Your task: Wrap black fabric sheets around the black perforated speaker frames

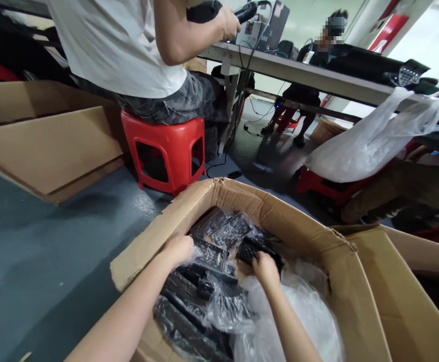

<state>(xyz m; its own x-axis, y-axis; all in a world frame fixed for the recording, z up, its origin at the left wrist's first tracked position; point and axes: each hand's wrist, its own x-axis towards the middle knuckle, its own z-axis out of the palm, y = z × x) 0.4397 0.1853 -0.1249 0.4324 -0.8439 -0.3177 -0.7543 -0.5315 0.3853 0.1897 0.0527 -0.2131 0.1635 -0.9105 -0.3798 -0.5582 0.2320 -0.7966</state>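
Both my hands reach into an open cardboard box [298,221] that holds several long black parts in clear plastic. My left hand [181,250] is closed at the box's left wall, on the end of a plastic-wrapped black part [212,251]; its fingertips are partly hidden. With my right hand [266,270] I grip a dark, ribbed-looking black part [255,249] near the middle of the box. More wrapped black parts [189,322] lie below my left hand. Crumpled clear plastic bags [302,317] fill the box's right side.
A person in a white shirt [117,45] sits on a red stool [162,146] ahead, holding a black object at the workbench [298,73]. Another large cardboard box [53,151] stands left, and one [411,291] adjoins mine on the right. A plastic bag [370,141] hangs by the bench.
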